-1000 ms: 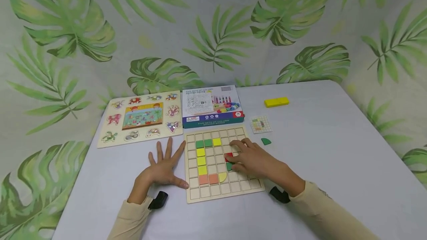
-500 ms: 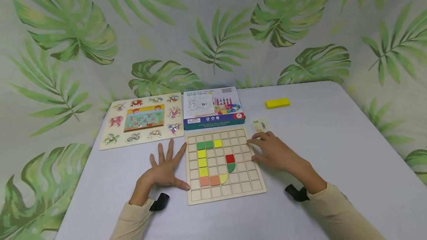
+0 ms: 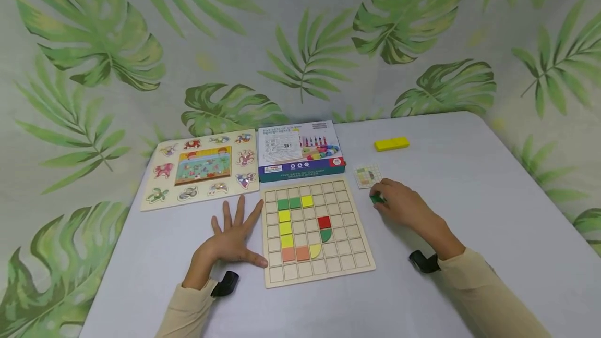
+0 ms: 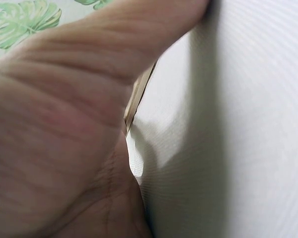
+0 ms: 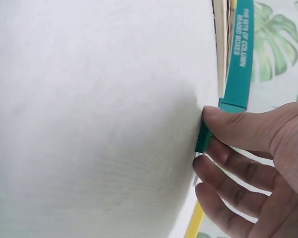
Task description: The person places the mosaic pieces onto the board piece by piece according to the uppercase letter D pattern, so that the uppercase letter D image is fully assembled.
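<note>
My right hand (image 3: pixel 403 206) pinches a green quarter-circle tile (image 3: pixel 377 198) between thumb and fingers, low over the tabletop right of the board. The right wrist view shows the thumb on this green tile (image 5: pixel 202 139), edge on. The wooden grid board (image 3: pixel 346 262) bears yellow, green and orange square tiles, a red square tile (image 3: pixel 324 221), a green quarter-circle tile (image 3: pixel 326 235) below it and a yellow quarter-circle tile (image 3: pixel 315 251). My left hand (image 3: pixel 233 244) lies with fingers spread at the board's left edge, thumb and forefinger at its border.
A small pattern card (image 3: pixel 368 176) lies just beyond my right hand. Behind the board stand a boxed bead set (image 3: pixel 301 173) and, to its left, a sea-animal puzzle board (image 3: pixel 161 186). A yellow block (image 3: pixel 392 144) lies farther back on the right.
My right hand has moved off the board to the right and taken hold of the loose green quarter-circle tile, leaving the red and green tiles on the grid. The left hand has stayed put.
</note>
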`<state>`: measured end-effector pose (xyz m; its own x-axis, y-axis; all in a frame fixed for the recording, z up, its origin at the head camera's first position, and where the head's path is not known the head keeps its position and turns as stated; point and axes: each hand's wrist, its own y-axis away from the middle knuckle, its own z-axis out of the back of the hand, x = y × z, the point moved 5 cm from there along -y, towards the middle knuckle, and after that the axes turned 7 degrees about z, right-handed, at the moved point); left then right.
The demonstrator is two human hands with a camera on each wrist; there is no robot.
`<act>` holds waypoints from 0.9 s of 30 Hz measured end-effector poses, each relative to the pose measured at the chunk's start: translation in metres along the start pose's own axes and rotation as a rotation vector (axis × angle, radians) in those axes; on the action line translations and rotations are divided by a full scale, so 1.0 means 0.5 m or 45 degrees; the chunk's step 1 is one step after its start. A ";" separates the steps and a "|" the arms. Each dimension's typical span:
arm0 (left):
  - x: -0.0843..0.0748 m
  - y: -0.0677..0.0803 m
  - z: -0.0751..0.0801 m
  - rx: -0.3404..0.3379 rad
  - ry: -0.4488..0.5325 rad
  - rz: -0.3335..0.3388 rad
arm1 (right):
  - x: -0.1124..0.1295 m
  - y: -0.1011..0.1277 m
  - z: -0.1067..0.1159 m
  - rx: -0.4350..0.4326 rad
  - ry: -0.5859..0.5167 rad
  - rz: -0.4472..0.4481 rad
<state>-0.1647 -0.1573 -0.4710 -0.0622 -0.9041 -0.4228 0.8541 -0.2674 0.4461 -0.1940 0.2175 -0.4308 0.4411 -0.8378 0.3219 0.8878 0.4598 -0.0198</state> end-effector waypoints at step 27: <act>-0.005 -0.001 0.003 0.021 0.006 0.006 | 0.174 -0.136 -0.068 0.156 -0.354 0.228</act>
